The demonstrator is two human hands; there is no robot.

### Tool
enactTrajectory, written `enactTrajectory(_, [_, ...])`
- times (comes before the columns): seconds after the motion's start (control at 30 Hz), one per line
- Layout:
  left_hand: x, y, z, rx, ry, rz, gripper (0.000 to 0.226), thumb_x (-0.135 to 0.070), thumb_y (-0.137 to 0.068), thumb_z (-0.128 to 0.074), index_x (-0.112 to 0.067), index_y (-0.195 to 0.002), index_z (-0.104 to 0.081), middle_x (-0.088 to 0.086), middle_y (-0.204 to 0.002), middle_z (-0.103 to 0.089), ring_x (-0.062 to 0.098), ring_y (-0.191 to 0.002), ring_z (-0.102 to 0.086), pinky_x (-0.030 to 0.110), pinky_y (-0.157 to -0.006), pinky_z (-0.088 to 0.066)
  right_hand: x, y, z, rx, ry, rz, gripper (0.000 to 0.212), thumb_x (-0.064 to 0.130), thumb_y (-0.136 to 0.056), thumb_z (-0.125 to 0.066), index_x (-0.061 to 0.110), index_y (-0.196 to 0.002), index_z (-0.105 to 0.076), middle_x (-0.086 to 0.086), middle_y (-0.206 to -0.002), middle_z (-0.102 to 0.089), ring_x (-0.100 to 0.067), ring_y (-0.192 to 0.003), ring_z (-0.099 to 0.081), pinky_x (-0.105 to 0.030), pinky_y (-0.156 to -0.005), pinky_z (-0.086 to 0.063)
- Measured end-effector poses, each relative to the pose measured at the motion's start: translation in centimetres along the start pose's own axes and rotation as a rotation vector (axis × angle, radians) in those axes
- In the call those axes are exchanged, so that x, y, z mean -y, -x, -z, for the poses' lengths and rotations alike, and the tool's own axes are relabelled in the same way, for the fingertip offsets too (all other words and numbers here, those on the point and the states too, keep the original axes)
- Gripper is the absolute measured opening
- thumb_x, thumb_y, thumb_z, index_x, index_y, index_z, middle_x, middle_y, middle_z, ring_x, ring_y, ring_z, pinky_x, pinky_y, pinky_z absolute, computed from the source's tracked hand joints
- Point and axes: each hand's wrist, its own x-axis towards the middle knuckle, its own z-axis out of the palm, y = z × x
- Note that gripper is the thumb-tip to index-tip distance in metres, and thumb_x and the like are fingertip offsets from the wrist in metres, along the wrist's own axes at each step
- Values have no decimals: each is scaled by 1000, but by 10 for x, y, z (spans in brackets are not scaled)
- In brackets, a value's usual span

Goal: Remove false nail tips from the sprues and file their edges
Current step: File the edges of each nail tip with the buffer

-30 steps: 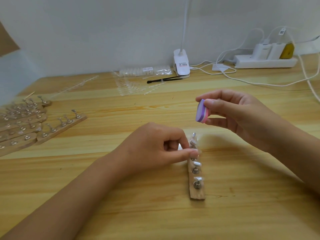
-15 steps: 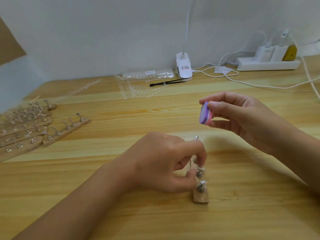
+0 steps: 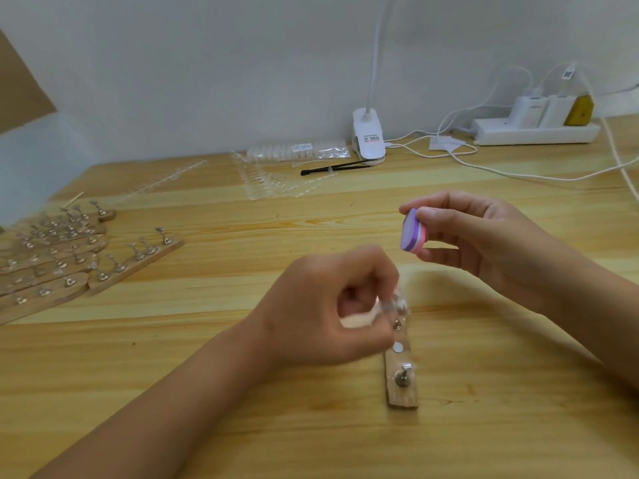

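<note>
A small wooden strip (image 3: pixel 403 392) with metal nail stands lies on the table in front of me. My left hand (image 3: pixel 332 305) is blurred above the strip's far end and pinches a clear nail tip on its stand (image 3: pixel 392 305), lifted off the strip. One bare round magnet (image 3: pixel 398 347) shows on the strip, and one stand (image 3: pixel 403 375) is still seated near its close end. My right hand (image 3: pixel 484 243) hovers above and to the right, holding a purple and pink file block (image 3: pixel 413 235) between thumb and fingers.
Several more wooden strips with stands (image 3: pixel 69 257) lie at the left. Clear sprues of nail tips (image 3: pixel 273 181) and a packet (image 3: pixel 297 150) sit at the back, beside black tweezers (image 3: pixel 335 166), a white clip lamp (image 3: pixel 368 136), a power strip (image 3: pixel 536 131) and cables.
My left hand has lifted a stand with its nail tip off the strip, leaving a bare magnet. The right hand with the file block has stayed nearly still.
</note>
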Motion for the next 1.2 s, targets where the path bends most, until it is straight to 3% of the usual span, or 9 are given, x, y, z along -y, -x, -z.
enactTrajectory(0.17, [7, -10, 4, -210, 624, 333, 11, -13, -79, -65, -15, -80, -55, -3, -103, -67, 11, -89, -66, 20, -74, -52, 1, 1, -2, 52, -43, -54, 32, 33, -73, -73, 18, -101, -77, -4, -88, -70, -8, -77, -65, -21, -67, -56])
enactTrajectory(0.23, [10, -12, 4, -235, 827, 465, 10, -8, -83, -62, -16, -80, -55, 2, -96, -74, 15, -86, -70, 19, -70, -53, 0, 1, -3, 54, -43, -75, 33, 33, -72, -73, 17, -101, -77, -5, -88, -70, -9, -76, -65, -21, -67, -56])
enactTrajectory(0.37, [12, -14, 3, -297, 965, 583, 11, -15, -84, -65, -23, -77, -69, 2, -85, -74, 11, -78, -70, 15, -64, -53, 0, 2, -5, 66, -49, -97, 34, 33, -72, -73, 17, -101, -77, -6, -88, -69, -9, -75, -65, -22, -66, -56])
enactTrajectory(0.43, [13, -15, 1, -323, 990, 601, 7, -16, -83, -67, -20, -89, -68, 2, -84, -74, 10, -77, -70, 15, -64, -53, 0, 2, -6, 69, -74, -101, 32, 32, -73, -74, 17, -101, -77, -5, -87, -70, -9, -74, -65, -22, -66, -56])
enactTrajectory(0.53, [13, -16, 1, -339, 1047, 621, 20, -15, -84, -73, -19, -103, -73, 1, -85, -73, 8, -76, -69, 14, -67, -53, 1, 2, -6, 71, -115, -98, 24, 28, -79, -74, 17, -100, -77, -2, -86, -71, -8, -74, -66, -22, -66, -56])
enactTrajectory(0.7, [15, -17, -1, -335, 1048, 675, 16, -18, -73, -73, -18, -89, -78, 1, -85, -74, 7, -75, -69, 14, -67, -53, 2, 2, -8, 64, -123, -91, 26, 28, -78, -69, 18, -100, -78, -2, -85, -72, -7, -74, -67, -21, -66, -56])
enactTrajectory(0.9, [18, -12, -6, -315, 640, 596, 8, -20, -81, -78, -22, -87, -73, -3, -83, -73, 8, -78, -68, 18, -74, -52, 1, 3, -8, 92, -95, -83, 23, 27, -82, -71, 18, -102, -77, -2, -87, -72, -8, -75, -67, -21, -68, -57])
enactTrajectory(1.2, [18, -13, -8, -271, 634, 601, 12, -12, -81, -76, -21, -82, -69, -6, -83, -72, 6, -74, -65, 16, -70, -51, 1, 5, -11, 185, -61, -43, 29, 33, -77, -68, 21, -102, -77, -1, -94, -74, -7, -81, -68, -20, -71, -55])
